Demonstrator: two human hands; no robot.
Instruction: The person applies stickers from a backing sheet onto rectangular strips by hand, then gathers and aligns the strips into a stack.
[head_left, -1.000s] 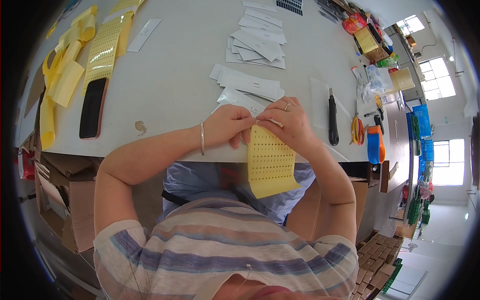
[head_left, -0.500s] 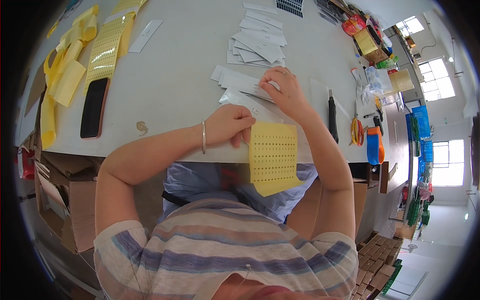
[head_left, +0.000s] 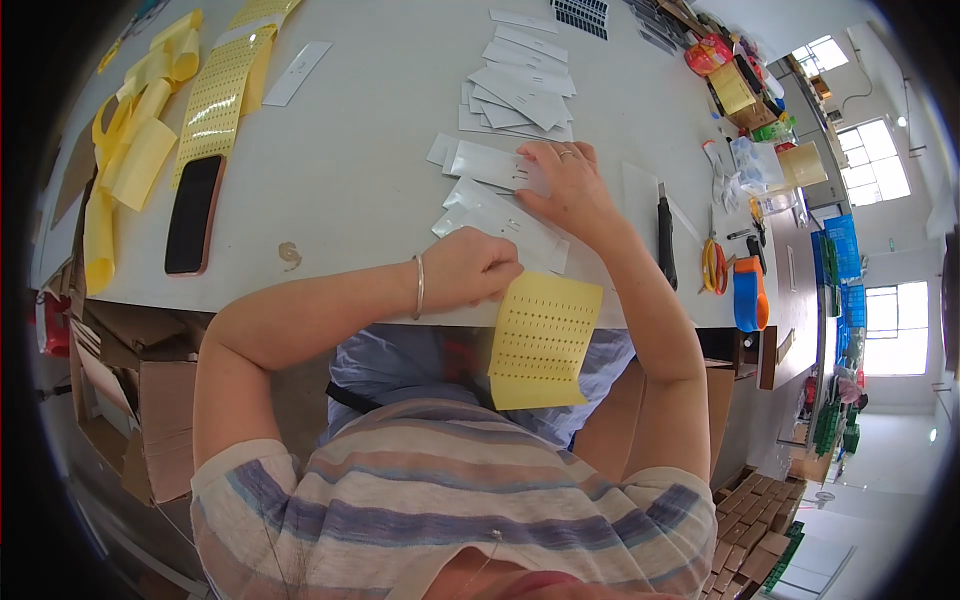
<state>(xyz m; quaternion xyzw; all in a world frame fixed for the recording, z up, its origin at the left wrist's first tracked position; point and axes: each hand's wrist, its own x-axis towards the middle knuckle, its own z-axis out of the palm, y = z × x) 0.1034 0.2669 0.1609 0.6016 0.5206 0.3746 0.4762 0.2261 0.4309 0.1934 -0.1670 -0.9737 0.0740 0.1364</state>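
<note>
A yellow sheet (head_left: 545,335) printed with rows of small dark marks hangs over the table's front edge. My left hand (head_left: 470,268) is closed on its upper left corner. Farther up, my right hand (head_left: 572,188) has its fingers spread and bent over the right end of a white card (head_left: 490,165), its fingertips touching it. More white cards (head_left: 500,220) lie between my two hands. Behind my right hand sits a loose stack of white cards (head_left: 520,95).
A phone (head_left: 195,215) and yellow printed strips (head_left: 215,100) lie at the left, near crumpled yellow strips (head_left: 145,160). On the right are a black cutter (head_left: 666,240), scissors (head_left: 713,265) and a blue and orange tape dispenser (head_left: 748,293). Cardboard boxes (head_left: 165,420) stand below the table.
My right hand has left the sheet's top edge and moved up to the white cards. My left hand, still on the sheet, has shifted slightly down and right, and the sheet has swung.
</note>
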